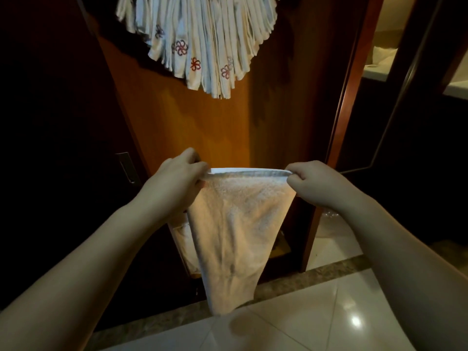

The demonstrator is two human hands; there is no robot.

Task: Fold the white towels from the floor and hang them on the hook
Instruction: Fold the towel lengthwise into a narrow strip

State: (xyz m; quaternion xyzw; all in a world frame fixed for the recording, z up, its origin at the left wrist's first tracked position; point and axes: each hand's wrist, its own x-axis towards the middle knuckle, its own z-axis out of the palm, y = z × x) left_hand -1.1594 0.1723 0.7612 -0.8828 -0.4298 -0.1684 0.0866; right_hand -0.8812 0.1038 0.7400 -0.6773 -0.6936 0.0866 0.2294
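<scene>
Left hand (174, 183) and right hand (314, 183) pinch hanging towel (235, 224).

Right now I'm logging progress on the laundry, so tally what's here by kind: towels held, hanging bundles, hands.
White towel held up by its top edge: 1
Bundle of hung towels, too tightly packed to count singly: 1
Hands with a grip on the held towel, left hand and right hand: 2
Total: 4
</scene>
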